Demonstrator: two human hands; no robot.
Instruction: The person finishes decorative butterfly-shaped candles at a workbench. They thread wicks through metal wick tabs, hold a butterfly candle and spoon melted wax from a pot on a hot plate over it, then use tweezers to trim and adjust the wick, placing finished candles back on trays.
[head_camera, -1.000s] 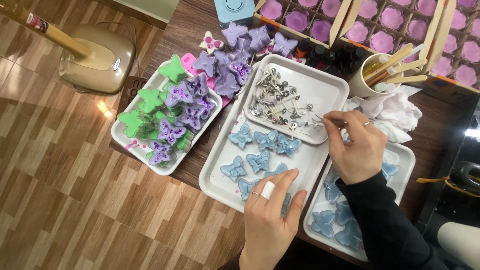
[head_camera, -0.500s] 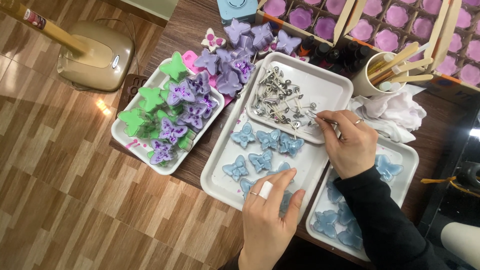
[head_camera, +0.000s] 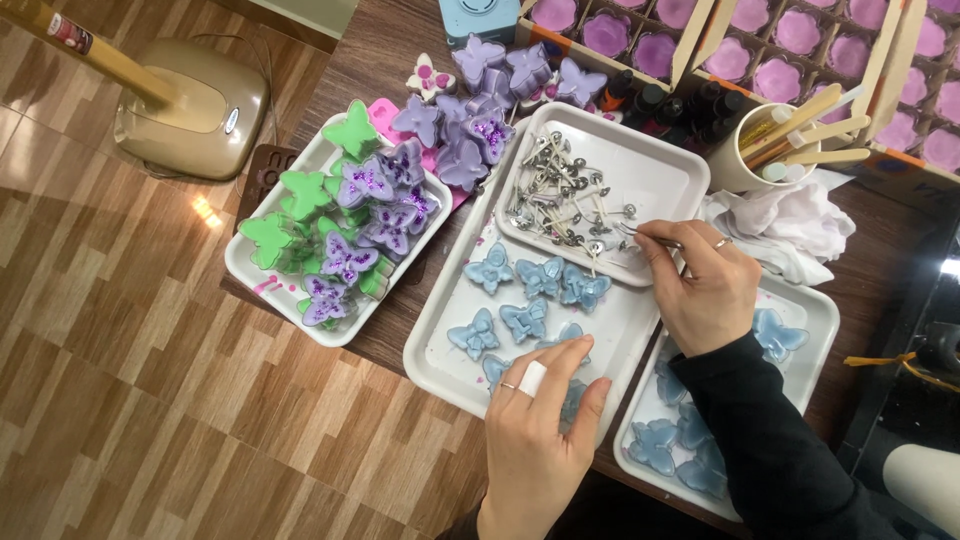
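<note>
— Why is the left hand (head_camera: 535, 430) flat on that tray (head_camera: 430, 355)?

— Steadying a blue butterfly (head_camera: 572, 395) beneath it, I judge; fingers spread, gripping nothing.

— And the right hand (head_camera: 705, 290)?

— Pinched shut on tweezers (head_camera: 645, 236), tips among the wicks (head_camera: 560, 195) in the upper tray (head_camera: 670, 165). More blue butterflies (head_camera: 530, 290) lie between, close to reach

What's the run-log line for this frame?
left hand: resting on blue butterfly candle | right hand: tweezers over wick tray
</note>
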